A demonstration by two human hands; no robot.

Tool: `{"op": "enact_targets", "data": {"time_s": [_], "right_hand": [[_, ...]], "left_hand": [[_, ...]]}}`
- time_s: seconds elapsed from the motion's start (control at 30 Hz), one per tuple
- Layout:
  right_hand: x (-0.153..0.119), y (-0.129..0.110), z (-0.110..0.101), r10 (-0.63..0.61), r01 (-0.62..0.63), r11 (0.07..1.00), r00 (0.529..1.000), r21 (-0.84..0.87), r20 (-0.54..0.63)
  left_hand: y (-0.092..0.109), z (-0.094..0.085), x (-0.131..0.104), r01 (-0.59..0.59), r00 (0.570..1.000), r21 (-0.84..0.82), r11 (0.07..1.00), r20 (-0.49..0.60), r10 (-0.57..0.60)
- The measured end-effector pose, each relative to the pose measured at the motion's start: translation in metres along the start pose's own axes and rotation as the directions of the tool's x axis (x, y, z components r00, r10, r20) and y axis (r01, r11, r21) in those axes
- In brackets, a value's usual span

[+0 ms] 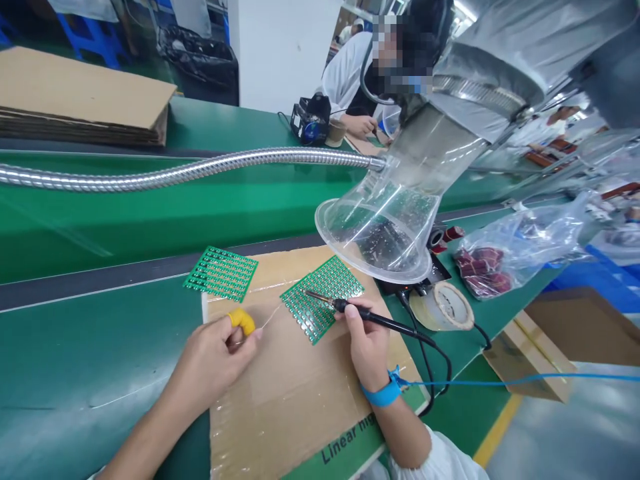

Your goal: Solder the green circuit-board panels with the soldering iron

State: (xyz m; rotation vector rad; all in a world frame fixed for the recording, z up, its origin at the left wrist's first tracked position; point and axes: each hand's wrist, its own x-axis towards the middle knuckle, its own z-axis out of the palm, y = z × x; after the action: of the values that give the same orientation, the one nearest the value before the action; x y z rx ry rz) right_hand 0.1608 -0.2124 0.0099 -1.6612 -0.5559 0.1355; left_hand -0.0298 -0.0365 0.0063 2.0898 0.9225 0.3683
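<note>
My left hand (225, 350), with a yellow finger cot (242, 321) on its index finger, pinches a thin solder wire (271, 316) that sticks out to the right. In my right hand (367, 340) is a black-handled soldering iron (373, 317). Its tip lies over a green circuit board (325, 300) full of small repeated pads; whether it touches cannot be told. A second green circuit board (223, 273) lies to the left, partly on the cardboard sheet (270, 413). Around my right wrist is a blue wrist strap (384, 393) with a blue cord.
A clear fume hood (380, 233) hangs above the board, with a metal flexible hose (190, 170) crossing left. Right of it are a tape roll (445, 307) and a plastic bag (520, 247) of dark red parts. Stacked cardboard (80, 93) lies back left; a co-worker (355, 80) sits opposite.
</note>
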Motion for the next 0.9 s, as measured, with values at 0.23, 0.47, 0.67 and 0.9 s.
{"op": "enact_targets", "data": {"time_s": [0.23, 0.47, 0.67, 0.9], "right_hand": [[-0.0008, 0.0052, -0.0004, 0.021, -0.015, 0.997, 0.996, -0.072, 0.081], [-0.0009, 0.0037, -0.0011, 0.011, 0.002, 0.995, 0.992, -0.100, 0.126], [-0.0024, 0.0056, -0.0018, 0.037, -0.021, 0.993, 0.990, -0.118, 0.135], [-0.0039, 0.0087, -0.0023, 0.046, -0.038, 0.997, 0.990, -0.065, 0.132]], "left_hand": [[-0.0007, -0.0037, 0.0013, 0.049, 0.996, -0.054, 0.997, 0.074, -0.045], [0.0021, -0.0068, 0.0017, 0.041, 0.994, -0.042, 0.998, 0.103, -0.037], [0.0012, -0.0035, 0.0001, 0.022, 0.996, -0.028, 0.999, 0.083, -0.020], [0.0033, -0.0040, 0.0012, 0.026, 0.997, -0.079, 0.997, 0.069, -0.020]]}}
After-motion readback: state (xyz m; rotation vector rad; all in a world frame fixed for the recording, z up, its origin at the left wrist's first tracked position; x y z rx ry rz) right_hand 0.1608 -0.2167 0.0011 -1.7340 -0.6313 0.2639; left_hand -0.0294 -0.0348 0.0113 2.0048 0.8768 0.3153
